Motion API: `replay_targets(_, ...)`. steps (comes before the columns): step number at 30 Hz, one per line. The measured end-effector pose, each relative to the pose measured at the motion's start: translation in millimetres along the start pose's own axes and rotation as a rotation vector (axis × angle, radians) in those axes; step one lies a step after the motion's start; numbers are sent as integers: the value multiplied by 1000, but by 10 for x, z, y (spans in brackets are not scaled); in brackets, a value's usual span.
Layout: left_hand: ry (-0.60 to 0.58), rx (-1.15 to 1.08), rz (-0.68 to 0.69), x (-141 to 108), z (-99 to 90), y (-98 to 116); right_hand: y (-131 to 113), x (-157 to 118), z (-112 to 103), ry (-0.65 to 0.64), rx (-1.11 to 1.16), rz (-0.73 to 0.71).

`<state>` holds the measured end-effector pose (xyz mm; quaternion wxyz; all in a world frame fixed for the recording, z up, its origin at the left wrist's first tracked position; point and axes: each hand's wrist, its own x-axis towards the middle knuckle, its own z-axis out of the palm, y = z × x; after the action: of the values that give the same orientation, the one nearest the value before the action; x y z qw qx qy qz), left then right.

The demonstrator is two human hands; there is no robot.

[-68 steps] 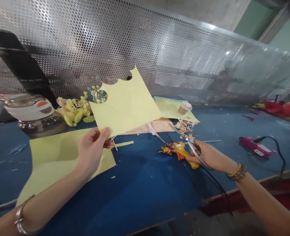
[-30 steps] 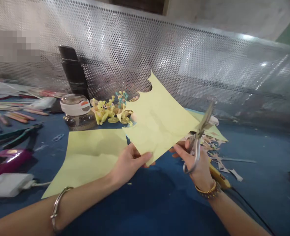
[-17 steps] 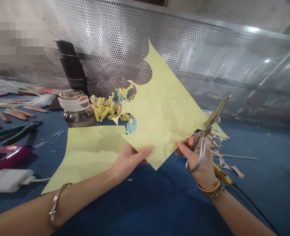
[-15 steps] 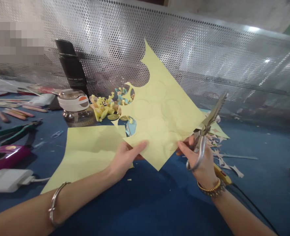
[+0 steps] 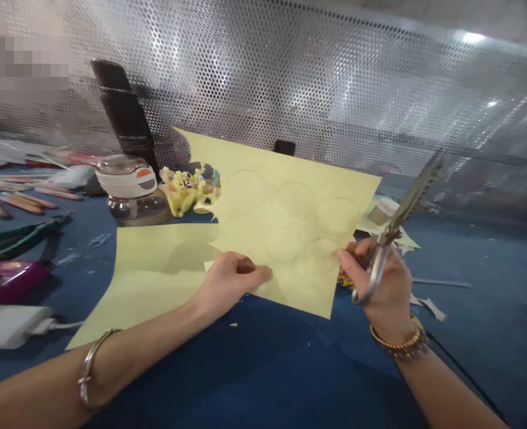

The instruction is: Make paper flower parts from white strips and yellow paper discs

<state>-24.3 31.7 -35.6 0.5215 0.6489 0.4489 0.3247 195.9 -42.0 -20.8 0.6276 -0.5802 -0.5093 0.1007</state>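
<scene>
A yellow paper sheet (image 5: 285, 208) with faint round outlines and scalloped cutouts along its left side hangs between my hands above the table. My left hand (image 5: 232, 277) pinches its lower left edge, thumb in front. My right hand (image 5: 382, 283) grips its right edge between thumb and fingers. Silver scissors (image 5: 393, 229) also hang on my right hand, blades pointing up and right, handle loop around the palm side. Another yellow sheet (image 5: 156, 268) lies on the blue table behind my left forearm.
Behind the sheet stand a glass jar (image 5: 133, 202), small yellow figures (image 5: 185, 193) and a black bottle (image 5: 127, 113), before a perforated metal panel (image 5: 245, 77). Pliers (image 5: 26, 235), a purple device (image 5: 13, 283) and a white adapter (image 5: 13, 326) are left. Paper scraps (image 5: 433, 308) lie right.
The held sheet has turned, so its long straight edge now runs across the top and its cutouts sit at the left. My right hand and the scissors have moved slightly right.
</scene>
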Motion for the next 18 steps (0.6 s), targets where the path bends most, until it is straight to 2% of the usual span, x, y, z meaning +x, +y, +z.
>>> replay_targets(2,-73,63,-69,-36,3,39,7,-3,5,59,-14,-21)
replay_targets(4,-65,72,-155,-66,15,68,4,-3,14,68,-22,-25)
replay_targets(6,-20,10,-217,-79,28,74,-10,-5,20,39,5,-13)
replay_targets(9,117,-170,-236,-55,22,64,-41,-19,6,-35,106,33)
replay_targets(11,253,-278,-218,-22,-10,74,-76,-39,-20,-139,165,69)
replay_targets(13,336,-374,-168,9,-56,100,-129,-69,-47,-280,149,90)
replay_targets(16,374,-487,-40,39,-123,145,-224,-129,-64,-528,9,76)
replay_targets(18,379,-522,27,51,-153,166,-264,-175,-58,-648,-30,83)
